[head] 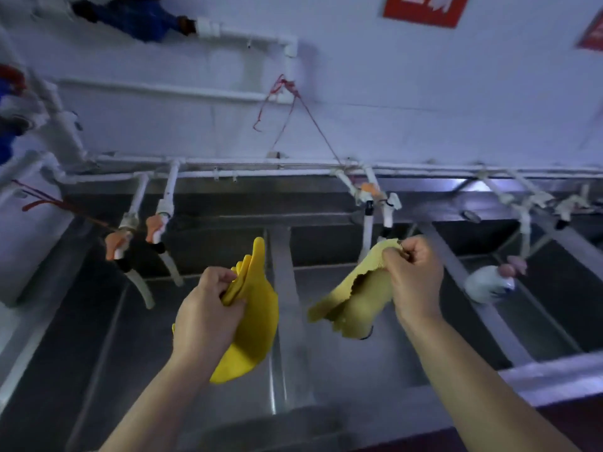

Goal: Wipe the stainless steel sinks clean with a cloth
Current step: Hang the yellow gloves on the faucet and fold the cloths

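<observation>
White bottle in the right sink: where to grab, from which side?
Probably the pink cap end or the neck just below, coming from above. The bottle lies tilted against a sink divider, cap uppermost; its rounded white body looks harder to pinch.

The head camera looks forward and down, close above the steel sinks (284, 288), facing the wall (391, 93).

A red sign (425, 8) hangs on the white wall (391, 93) at the top. It has white marks on it, but they are cut off and too blurry to read. Another red sign (592, 34) sits at the right edge. Its writing cannot be read either.
</observation>
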